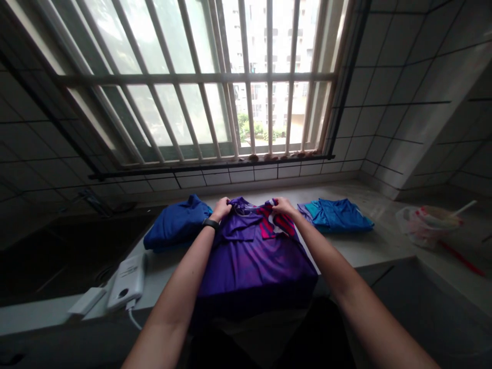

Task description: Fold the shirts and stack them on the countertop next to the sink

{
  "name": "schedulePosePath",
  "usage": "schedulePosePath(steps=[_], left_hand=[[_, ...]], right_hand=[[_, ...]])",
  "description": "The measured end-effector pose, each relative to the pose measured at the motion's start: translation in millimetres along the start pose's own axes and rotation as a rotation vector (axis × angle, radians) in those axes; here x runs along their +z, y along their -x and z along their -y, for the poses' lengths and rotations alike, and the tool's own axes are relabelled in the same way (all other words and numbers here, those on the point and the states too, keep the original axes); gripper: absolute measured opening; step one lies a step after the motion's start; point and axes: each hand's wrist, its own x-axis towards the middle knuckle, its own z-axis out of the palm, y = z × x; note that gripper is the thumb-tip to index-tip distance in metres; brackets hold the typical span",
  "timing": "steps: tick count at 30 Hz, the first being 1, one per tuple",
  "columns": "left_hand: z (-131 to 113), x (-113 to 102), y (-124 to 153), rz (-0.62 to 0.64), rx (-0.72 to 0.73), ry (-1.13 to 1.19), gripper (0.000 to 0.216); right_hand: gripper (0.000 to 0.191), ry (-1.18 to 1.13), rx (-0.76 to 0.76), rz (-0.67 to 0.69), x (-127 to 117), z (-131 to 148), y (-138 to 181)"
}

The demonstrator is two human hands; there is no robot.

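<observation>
A purple shirt (257, 261) with a red-striped patch lies spread on the counter, its lower part hanging over the front edge. My left hand (222, 209), with a dark band on the wrist, pinches the shirt's upper left side near the collar. On the opposite side my right hand (283, 206) grips the upper right part. Sleeves look folded in over the chest between the hands. Left of the shirt sits a folded dark blue garment pile (179, 223). To the right lies a stack of folded bright blue garments (334, 214).
A dark sink (57, 256) with a faucet (92, 200) is at the left. White power bank (126, 282) with a cable and a small white box (87, 301) rest near the front edge. A plastic bag with a bowl (430, 223) stands right. Behind is a barred window (230, 78).
</observation>
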Motion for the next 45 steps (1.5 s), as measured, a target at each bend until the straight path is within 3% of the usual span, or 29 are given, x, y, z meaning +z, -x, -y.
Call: schedulePosePath(steps=[4, 7, 8, 10, 12, 15, 18, 21, 24, 26, 30, 33, 35, 37, 40, 42, 45], left_hand=[[-33, -32, -12, -0.189, 0.223, 0.12, 0.014], [-26, -52, 17, -0.24, 0.416, 0.297, 0.01], [-15, -56, 34, -0.237, 0.461, 0.339, 0.01], [17, -58, 77, -0.22, 0.502, 0.359, 0.009], [55, -53, 123, -0.176, 0.437, 0.305, 0.018], [105, -38, 177, 0.006, 0.321, 0.127, 0.033], [131, -23, 202, 0.133, 0.287, 0.018, 0.033], [134, -18, 203, 0.047, 0.23, -0.036, 0.026], [130, -26, 198, -0.152, 0.197, -0.072, 0.023], [131, -34, 198, -0.215, 0.194, -0.102, 0.024], [146, -47, 209, -0.109, 0.187, -0.237, 0.027], [147, -48, 214, -0.166, 0.186, -0.384, 0.029], [133, -41, 208, -0.177, 0.254, -0.407, 0.032], [112, -29, 196, -0.102, 0.372, -0.38, 0.037], [89, -8, 174, 0.057, 0.478, -0.447, 0.043], [90, -1, 165, 0.115, 0.418, -0.561, 0.042], [111, -2, 164, 0.061, 0.253, -0.698, 0.044]], right_hand=[[0.025, -0.035, -0.205, -0.316, -35, 37, -15], [0.015, -0.112, -0.463, -0.576, -52, 38, 14], [0.013, -0.132, -0.545, -0.59, -52, 31, 33], [0.012, -0.148, -0.655, -0.531, -44, 7, 81], [0.012, -0.138, -0.69, -0.425, -26, -23, 135], [0.017, -0.126, -0.591, -0.234, 10, -66, 200], [0.024, -0.087, -0.468, -0.158, 35, -91, 230], [0.026, -0.036, -0.413, -0.134, 37, -94, 230], [0.023, 0.044, -0.382, -0.168, 19, -90, 221], [0.024, 0.106, -0.366, -0.164, 5, -91, 222], [0.031, 0.249, -0.287, -0.063, -17, -102, 241], [0.034, 0.274, -0.2, -0.108, -21, -102, 253], [0.045, 0.226, -0.182, -0.151, -13, -94, 254], [0.054, 0.209, -0.179, -0.174, 1, -85, 248], [0.045, 0.321, -0.139, -0.178, 26, -77, 237], [0.039, 0.408, -0.108, -0.176, 38, -78, 232], [0.04, 0.467, -0.102, -0.176, 46, -83, 232]])
